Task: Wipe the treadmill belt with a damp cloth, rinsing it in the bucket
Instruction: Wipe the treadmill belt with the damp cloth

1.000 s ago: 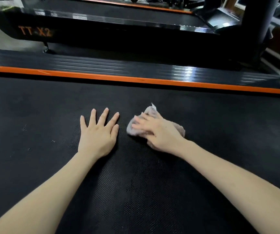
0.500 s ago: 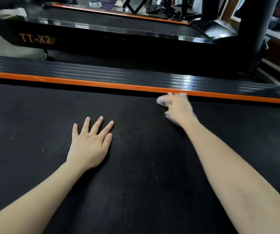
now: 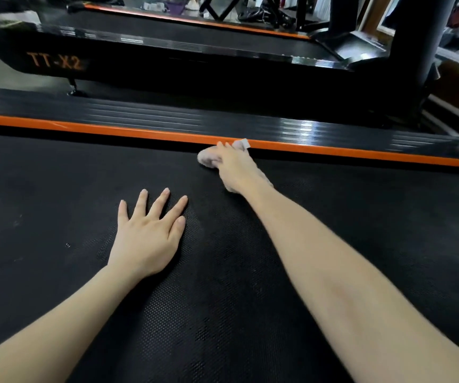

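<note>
belt (image 3: 333,244): black, textured, fills the lower frame, both forearms stretched over it
cloth (image 3: 206,159): pale, bunched, on the belt at its far edge, just beside the orange strip (image 3: 139,132); mostly under the right hand, with bits showing past the thumb side and by the wrist
right hand (image 3: 235,168): lies on top of the cloth and presses it to the belt, fingers reaching forward to the orange strip; blurred, so finer grip detail is unclear
left hand (image 3: 148,239): flat on the belt, palm down, fingers spread, holds nothing, well apart from the cloth
side rail (image 3: 167,117): black, ribbed, glossy, beyond the orange strip
second treadmill (image 3: 195,59): behind, parallel, side marked "tt-x2" in orange
post (image 3: 416,51): dark upright, far right
</note>
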Available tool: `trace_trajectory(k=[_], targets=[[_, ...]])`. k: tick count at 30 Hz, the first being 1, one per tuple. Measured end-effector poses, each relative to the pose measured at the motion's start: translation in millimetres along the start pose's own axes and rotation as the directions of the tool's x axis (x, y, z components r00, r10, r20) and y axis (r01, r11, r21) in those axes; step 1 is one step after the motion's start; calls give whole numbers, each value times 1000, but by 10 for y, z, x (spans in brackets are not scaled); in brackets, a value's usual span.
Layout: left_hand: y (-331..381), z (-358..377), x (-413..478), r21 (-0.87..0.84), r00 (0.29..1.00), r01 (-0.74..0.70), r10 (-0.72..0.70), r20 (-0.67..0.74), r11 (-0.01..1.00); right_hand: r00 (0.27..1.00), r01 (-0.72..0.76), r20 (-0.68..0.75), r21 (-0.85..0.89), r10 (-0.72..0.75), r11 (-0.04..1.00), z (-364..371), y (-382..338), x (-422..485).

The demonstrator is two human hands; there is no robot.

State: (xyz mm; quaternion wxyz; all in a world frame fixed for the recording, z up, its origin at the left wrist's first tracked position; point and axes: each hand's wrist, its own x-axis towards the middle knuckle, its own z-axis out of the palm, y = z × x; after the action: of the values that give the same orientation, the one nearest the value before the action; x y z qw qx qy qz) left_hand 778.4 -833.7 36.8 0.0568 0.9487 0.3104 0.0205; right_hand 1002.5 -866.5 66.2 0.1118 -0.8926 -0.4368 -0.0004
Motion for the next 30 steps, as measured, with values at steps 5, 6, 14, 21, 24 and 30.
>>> trace_trajectory(k=[5, 6, 14, 21, 24, 30], targets=[[-2, 0, -18, 14, 1000, -1, 1, -2, 1000, 969, -245, -59, -77, 241, 967, -207, 845, -231], [8, 9, -16, 19, 1000, 2, -2, -8, 1000, 955, -297, -49, -87, 294, 951, -238, 943, -292], [14, 18, 21, -23, 998, 10, -11, -55, 1000, 978, 205, 17, -176, -206, 963, -324, 54, -1208], [31, -218, -160, -193, 992, -8, -18, -129, 981, 808, 514, 276, 101, -521, 852, -375, -111, -2857], [5, -280, -571, -182, 984, -48, 15, -175, 982, 952, 220, 167, 207, -256, 953, -512, 131, -2485], [-156, -249, -1458, 9, 997, -76, 76, 1, 997, 998, 34, 63, -31, -32, 999, -366, -33, -2084]])
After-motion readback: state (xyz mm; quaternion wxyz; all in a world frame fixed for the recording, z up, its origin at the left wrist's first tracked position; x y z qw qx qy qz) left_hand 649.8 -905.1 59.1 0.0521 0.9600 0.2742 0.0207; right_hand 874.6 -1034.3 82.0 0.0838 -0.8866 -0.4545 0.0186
